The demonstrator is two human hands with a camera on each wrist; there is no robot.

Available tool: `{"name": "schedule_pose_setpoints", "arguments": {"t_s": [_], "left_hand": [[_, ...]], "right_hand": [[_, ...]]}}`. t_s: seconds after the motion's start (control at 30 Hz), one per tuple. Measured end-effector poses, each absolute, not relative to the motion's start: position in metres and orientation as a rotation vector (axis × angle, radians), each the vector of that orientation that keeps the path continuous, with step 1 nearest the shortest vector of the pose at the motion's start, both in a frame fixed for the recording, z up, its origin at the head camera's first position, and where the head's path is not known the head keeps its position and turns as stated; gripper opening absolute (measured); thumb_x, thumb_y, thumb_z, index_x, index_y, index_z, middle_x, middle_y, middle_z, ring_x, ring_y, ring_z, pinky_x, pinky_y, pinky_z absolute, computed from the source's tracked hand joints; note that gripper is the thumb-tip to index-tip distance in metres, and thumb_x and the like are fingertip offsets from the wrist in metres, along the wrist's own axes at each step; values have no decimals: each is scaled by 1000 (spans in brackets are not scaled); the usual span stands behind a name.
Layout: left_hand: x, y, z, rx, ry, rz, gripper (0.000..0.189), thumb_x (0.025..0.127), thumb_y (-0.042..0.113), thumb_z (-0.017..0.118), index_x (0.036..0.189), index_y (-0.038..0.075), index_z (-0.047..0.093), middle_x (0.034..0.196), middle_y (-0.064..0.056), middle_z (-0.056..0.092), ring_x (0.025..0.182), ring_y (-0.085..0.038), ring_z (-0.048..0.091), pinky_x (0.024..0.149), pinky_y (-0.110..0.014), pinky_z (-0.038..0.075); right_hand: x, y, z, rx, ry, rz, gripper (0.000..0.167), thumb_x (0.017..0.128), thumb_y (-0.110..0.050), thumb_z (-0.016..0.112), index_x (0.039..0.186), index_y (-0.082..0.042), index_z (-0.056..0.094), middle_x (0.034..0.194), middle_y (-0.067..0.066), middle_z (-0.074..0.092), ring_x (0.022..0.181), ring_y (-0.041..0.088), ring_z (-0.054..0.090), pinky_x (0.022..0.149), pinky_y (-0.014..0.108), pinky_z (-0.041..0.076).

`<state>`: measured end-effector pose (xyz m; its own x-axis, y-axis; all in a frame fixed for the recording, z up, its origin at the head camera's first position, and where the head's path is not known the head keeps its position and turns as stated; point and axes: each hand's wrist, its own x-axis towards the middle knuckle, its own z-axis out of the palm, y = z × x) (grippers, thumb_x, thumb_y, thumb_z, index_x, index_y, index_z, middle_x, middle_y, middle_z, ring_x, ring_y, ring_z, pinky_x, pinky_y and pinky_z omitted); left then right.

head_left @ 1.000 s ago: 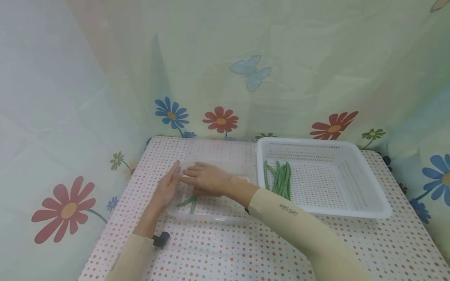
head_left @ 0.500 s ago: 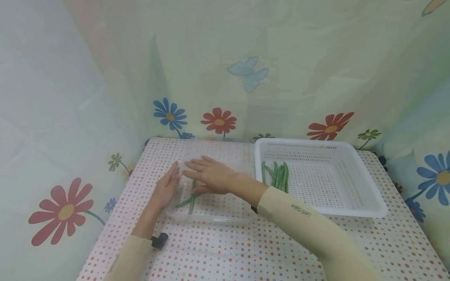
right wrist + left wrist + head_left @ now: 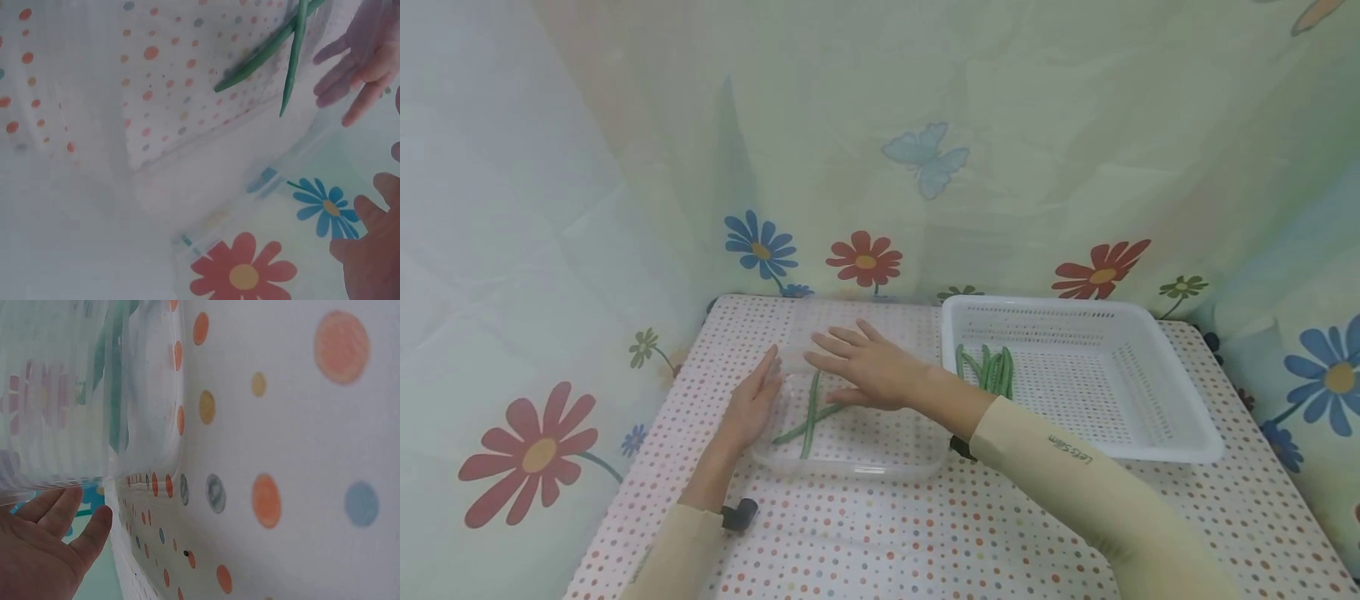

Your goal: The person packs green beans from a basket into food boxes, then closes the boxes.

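A clear plastic box (image 3: 868, 469) stands on the dotted tabletop with two long green beans (image 3: 809, 425) crossed on its floor at the left. My left hand (image 3: 754, 407) lies along the box's left side, fingers extended; in the left wrist view its fingertips reach the box's wall (image 3: 56, 425). Over the box, my right hand (image 3: 872, 371) is spread, palm down, with nothing held. In the right wrist view the crossed beans (image 3: 292, 69) lie apart from the right hand (image 3: 375, 244), whose fingers are partly cut off by the frame.
A white perforated basket (image 3: 1150, 454) stands right of the box, with several green beans (image 3: 996, 371) at its left end. Behind the box is a clear flat panel (image 3: 865, 321). A flowered curtain (image 3: 1037, 167) hangs around the table's back and sides.
My right hand has moved right and slightly back, away from the left hand, its fingers spreading and the crossed beans coming into fuller sight. The left hand stays at the box's side.
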<state>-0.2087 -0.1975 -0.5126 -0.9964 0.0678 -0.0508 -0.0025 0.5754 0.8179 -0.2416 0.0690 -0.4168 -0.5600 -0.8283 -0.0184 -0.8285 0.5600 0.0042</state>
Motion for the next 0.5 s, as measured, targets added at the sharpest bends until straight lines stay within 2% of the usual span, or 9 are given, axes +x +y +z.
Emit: {"name": "schedule_pose_setpoints", "arguments": {"t_s": [0.37, 0.5], "left_hand": [[-208, -198, -513, 55, 2705, 1449, 57, 113, 37, 35, 168, 35, 18, 170, -4, 34, 160, -32, 26, 131, -59, 18], [-208, -197, -513, 59, 2703, 1461, 57, 113, 37, 35, 167, 35, 18, 170, -3, 34, 160, -30, 25, 132, -57, 16]], "right_hand": [[-243, 84, -407, -1455, 2798, -24, 75, 104, -59, 53, 167, -28, 27, 175, 3, 22, 161, 29, 23, 132, 62, 12], [-247, 97, -402, -1423, 2820, -40, 74, 104, -58, 53, 166, -27, 28, 174, 3, 22, 161, 29, 23, 131, 63, 14]]}}
